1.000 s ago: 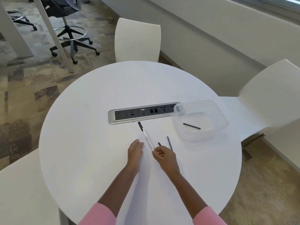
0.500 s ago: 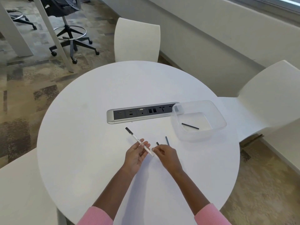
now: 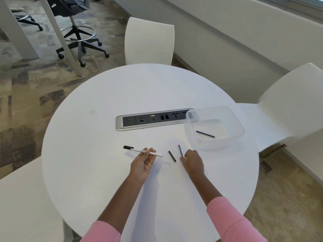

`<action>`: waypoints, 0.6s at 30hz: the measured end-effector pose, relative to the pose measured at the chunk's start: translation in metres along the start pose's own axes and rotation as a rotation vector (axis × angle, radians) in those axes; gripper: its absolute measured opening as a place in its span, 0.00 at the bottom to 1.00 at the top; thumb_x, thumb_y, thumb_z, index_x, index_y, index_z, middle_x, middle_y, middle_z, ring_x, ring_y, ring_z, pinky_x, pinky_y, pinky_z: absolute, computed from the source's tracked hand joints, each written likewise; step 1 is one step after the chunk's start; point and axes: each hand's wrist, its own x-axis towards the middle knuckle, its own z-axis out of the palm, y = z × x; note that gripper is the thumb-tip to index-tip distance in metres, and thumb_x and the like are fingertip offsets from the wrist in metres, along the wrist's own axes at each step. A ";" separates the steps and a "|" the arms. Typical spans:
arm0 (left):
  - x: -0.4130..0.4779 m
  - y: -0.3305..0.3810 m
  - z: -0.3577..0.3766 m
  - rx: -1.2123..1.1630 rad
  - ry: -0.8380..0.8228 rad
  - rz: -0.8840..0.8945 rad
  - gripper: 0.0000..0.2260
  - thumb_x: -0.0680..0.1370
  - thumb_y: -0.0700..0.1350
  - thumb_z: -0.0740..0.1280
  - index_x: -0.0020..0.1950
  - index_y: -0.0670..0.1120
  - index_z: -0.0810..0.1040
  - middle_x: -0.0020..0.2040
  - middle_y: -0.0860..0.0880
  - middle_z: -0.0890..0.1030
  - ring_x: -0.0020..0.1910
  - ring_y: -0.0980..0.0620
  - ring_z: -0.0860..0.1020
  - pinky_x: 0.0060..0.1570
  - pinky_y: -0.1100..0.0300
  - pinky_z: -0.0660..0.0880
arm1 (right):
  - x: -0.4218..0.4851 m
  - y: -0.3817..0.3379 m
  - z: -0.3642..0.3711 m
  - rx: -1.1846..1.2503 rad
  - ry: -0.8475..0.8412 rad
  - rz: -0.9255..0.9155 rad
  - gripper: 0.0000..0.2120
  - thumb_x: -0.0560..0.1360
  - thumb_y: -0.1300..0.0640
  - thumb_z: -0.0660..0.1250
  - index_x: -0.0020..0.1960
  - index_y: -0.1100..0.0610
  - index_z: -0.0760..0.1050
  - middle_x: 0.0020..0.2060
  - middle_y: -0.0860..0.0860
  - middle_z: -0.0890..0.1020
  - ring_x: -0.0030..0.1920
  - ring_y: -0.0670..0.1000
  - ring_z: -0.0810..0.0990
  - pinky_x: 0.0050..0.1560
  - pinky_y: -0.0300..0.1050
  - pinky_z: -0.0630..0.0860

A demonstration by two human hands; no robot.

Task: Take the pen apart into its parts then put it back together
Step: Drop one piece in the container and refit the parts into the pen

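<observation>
On the round white desk [image 3: 108, 172] the left hand [image 3: 142, 165] is turned palm up, its fingertips [image 3: 150, 151] pinching the white pen barrel [image 3: 148, 152] near its middle and holding it just above the surface. The barrel lies nearly level, its black cap [image 3: 128, 147] pointing left and its open end pointing right.

The right hand [image 3: 193, 162] rests palm down on the desk, fingers curled, with its fingertips at the near end of a thin grey rod [image 3: 180, 150] (likely the ink refill); whether the grip has closed on the rod cannot be told from this angle. A short black piece [image 3: 172, 156] lies loose on the desk between the two hands, touching neither.

Further right stands a clear plastic container [image 3: 234, 119], with another thin dark rod [image 3: 205, 134] lying on its floor. Behind the hands, a silver power-and-data socket strip [image 3: 120, 124] is set into the desk.
</observation>
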 end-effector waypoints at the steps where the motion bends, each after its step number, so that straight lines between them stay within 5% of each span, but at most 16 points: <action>1: 0.000 0.000 0.000 -0.005 0.007 -0.002 0.06 0.78 0.32 0.58 0.44 0.39 0.73 0.29 0.45 0.83 0.29 0.51 0.83 0.55 0.51 0.73 | 0.000 0.000 0.001 0.004 0.001 0.007 0.12 0.76 0.57 0.62 0.54 0.65 0.71 0.54 0.61 0.75 0.55 0.61 0.75 0.52 0.50 0.73; 5: -0.003 0.000 0.002 -0.032 0.027 -0.013 0.06 0.78 0.32 0.59 0.43 0.38 0.73 0.29 0.44 0.83 0.28 0.51 0.83 0.58 0.50 0.70 | -0.001 -0.003 0.003 0.001 -0.004 0.030 0.05 0.75 0.62 0.58 0.43 0.64 0.70 0.51 0.62 0.76 0.52 0.61 0.76 0.47 0.50 0.72; 7: -0.005 0.001 0.003 -0.042 0.031 -0.017 0.06 0.78 0.32 0.59 0.43 0.38 0.73 0.28 0.44 0.83 0.28 0.50 0.83 0.58 0.50 0.70 | -0.001 -0.002 0.003 0.008 -0.029 0.052 0.13 0.73 0.63 0.58 0.32 0.59 0.61 0.44 0.61 0.73 0.48 0.62 0.76 0.41 0.48 0.68; 10: -0.006 0.003 0.003 -0.056 0.031 -0.025 0.06 0.78 0.33 0.59 0.43 0.38 0.74 0.29 0.44 0.83 0.29 0.50 0.83 0.57 0.51 0.70 | -0.002 0.002 -0.001 0.093 -0.051 0.050 0.18 0.70 0.63 0.60 0.27 0.55 0.54 0.32 0.56 0.68 0.35 0.56 0.68 0.33 0.42 0.62; 15: -0.007 0.004 0.004 -0.064 0.027 -0.038 0.05 0.77 0.33 0.60 0.43 0.38 0.74 0.34 0.43 0.83 0.29 0.50 0.83 0.52 0.53 0.78 | -0.014 0.000 -0.012 0.501 -0.074 0.082 0.11 0.69 0.63 0.62 0.28 0.58 0.66 0.27 0.54 0.73 0.27 0.50 0.70 0.29 0.39 0.68; 18: -0.009 0.004 0.008 -0.078 0.033 -0.045 0.05 0.77 0.33 0.60 0.43 0.37 0.74 0.42 0.42 0.79 0.29 0.50 0.83 0.56 0.50 0.73 | -0.023 -0.007 -0.019 0.755 -0.102 0.113 0.09 0.70 0.64 0.62 0.32 0.58 0.69 0.26 0.52 0.77 0.25 0.46 0.75 0.31 0.35 0.74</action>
